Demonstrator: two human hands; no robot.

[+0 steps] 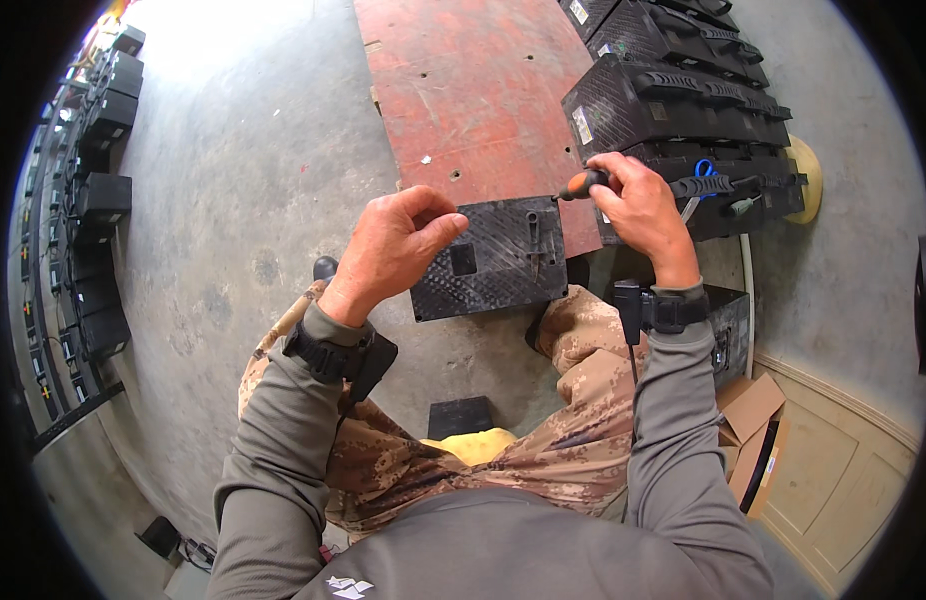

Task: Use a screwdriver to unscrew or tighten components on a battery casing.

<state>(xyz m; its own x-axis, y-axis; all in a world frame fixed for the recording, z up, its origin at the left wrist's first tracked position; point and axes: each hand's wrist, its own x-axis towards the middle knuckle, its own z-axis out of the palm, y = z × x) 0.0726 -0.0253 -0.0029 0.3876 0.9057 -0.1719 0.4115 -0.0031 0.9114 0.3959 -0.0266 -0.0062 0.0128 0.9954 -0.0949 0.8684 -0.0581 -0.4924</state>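
Note:
A black textured case point(503, 285) with a square recess lies before me, its far end at the red board's near edge. A slim black fitting point(533, 238) runs along its right half. My left hand point(388, 245) is over the case's far left corner, thumb and fingers closed together; anything between them is hidden. My right hand point(638, 205) grips a screwdriver point(585, 185) by its orange and black handle. The screwdriver points left, its tip close to the case's far right corner; whether it touches a screw there cannot be made out.
A worn red board point(473, 90) stretches away ahead. Black cases with handles point(673, 110) are stacked at right, with blue-handled scissors point(704, 170) on the nearest. An open cardboard box point(751, 420) stands at lower right. More black boxes point(105, 200) line a rack on the left.

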